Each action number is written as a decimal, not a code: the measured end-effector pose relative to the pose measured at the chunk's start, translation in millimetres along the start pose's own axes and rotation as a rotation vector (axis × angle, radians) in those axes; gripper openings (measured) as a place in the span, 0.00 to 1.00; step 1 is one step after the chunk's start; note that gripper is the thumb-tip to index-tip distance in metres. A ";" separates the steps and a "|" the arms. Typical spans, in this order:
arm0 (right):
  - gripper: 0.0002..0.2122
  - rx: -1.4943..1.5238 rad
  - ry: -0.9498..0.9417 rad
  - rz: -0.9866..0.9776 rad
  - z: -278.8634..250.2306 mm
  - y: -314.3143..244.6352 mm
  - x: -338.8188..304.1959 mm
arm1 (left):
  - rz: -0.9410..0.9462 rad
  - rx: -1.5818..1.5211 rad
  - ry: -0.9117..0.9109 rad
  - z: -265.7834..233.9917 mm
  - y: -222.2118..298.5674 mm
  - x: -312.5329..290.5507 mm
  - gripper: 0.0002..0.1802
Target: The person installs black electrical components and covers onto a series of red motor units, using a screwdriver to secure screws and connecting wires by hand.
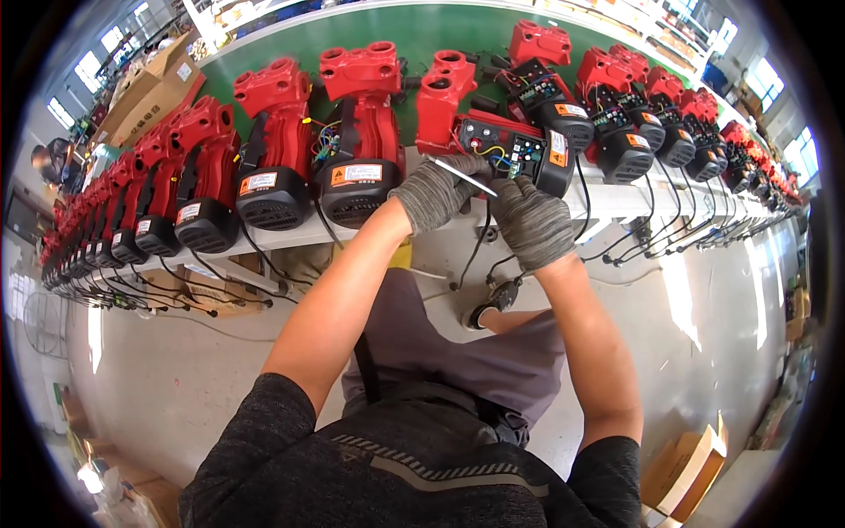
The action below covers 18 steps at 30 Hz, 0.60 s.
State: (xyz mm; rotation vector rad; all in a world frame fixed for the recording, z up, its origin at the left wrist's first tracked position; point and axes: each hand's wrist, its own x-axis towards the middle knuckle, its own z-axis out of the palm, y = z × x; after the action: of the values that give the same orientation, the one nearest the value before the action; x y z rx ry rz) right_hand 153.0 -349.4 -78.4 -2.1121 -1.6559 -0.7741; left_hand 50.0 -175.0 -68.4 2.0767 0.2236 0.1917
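In front of me on the bench lies a red pump (444, 92) with a black motor end. Its electrical box (506, 145) is uncovered, showing a circuit board and blue, yellow and green wires. My left hand (437, 194), in a grey knit glove, is closed at the box's near left edge, with a thin pale metal rod (462, 175) slanting across its fingers. My right hand (532, 224), gloved too, has its fingers pinched together at the wires by the near side of the box. What sits between those fingertips is hidden.
Rows of similar red pumps (361, 132) line the bench left and right, several with open boxes (612, 119). Black power cords (651, 211) hang off the front edge. A cardboard box (154, 92) stands far left; another (687, 471) is on the floor at right.
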 end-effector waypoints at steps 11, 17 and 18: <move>0.15 1.519 -0.081 1.190 -12.1 -30.2 -12.5 | 0.217 0.056 0.095 1.9 -7.1 -1.2 0.13; 0.12 0.100 0.016 0.167 -7.1 -15.4 -1.7 | 0.241 0.071 0.098 0.6 -11.5 2.4 0.13; 0.14 0.049 -0.032 0.090 -8.3 -9.8 -0.7 | 0.242 0.071 0.098 -0.2 -7.7 2.5 0.13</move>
State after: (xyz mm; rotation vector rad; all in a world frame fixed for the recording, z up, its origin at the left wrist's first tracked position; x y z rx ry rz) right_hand 141.7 -352.2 -72.8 -2.1599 -1.5675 -0.6688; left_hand 51.8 -170.6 -74.8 2.1646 0.0379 0.4386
